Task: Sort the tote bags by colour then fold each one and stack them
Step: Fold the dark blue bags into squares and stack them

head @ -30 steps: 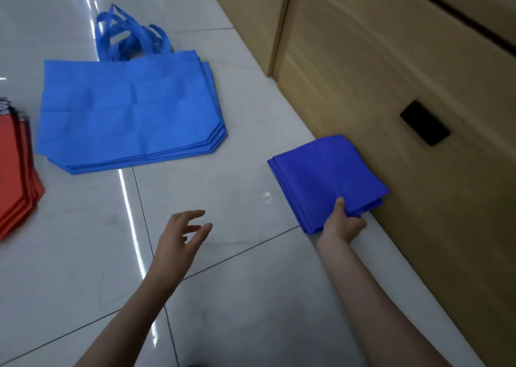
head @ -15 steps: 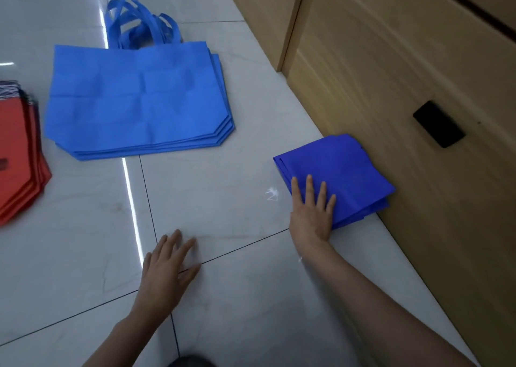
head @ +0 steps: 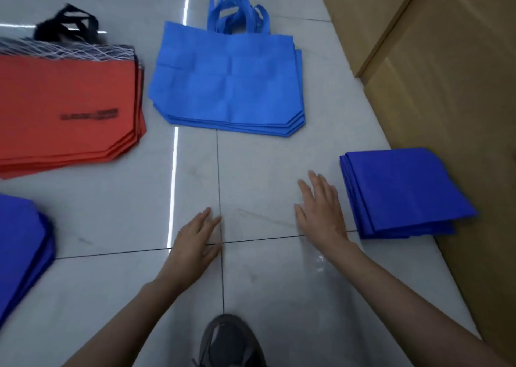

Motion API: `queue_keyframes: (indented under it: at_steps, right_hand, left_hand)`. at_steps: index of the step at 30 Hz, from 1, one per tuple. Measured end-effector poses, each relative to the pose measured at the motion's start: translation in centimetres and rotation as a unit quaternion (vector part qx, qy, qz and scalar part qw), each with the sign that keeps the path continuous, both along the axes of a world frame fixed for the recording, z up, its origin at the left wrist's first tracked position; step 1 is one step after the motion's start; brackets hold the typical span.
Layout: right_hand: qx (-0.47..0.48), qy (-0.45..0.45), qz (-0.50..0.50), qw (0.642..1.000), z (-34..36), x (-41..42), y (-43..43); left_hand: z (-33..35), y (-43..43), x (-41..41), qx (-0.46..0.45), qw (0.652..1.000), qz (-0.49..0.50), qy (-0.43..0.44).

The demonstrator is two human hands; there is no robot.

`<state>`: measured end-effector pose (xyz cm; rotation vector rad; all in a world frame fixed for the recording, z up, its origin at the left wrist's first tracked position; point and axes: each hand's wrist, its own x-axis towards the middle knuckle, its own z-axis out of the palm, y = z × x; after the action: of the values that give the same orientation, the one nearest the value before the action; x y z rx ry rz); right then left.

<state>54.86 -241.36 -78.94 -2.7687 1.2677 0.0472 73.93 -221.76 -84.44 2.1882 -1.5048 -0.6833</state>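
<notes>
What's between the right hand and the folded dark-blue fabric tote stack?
Nothing: in the head view only a bare strip of pale floor tile separates the right hand from the folded dark-blue fabric tote stack.

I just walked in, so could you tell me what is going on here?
A person is sorting and folding on the floor. The left hand and right hand are open, holding nothing. A folded dark blue stack lies beside the right hand; the light blue tote pile and red tote pile lie unfolded.
</notes>
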Motion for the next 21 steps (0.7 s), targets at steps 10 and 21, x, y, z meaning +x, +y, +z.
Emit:
queue_keyframes:
  at_steps: [10, 21]
  right_hand:
    - [0.152, 0.126, 0.320, 0.927, -3.8, 13.1, 8.4]
    - [0.131, 0.138, 0.309, 0.932, -5.3, 15.2, 11.8]
  left_hand:
    - [2.9, 13.0, 8.7, -0.002, 0.969, 0.230, -0.087]
    - [1.2, 20.9, 13.5, 0.141, 0.893, 0.424, -0.046]
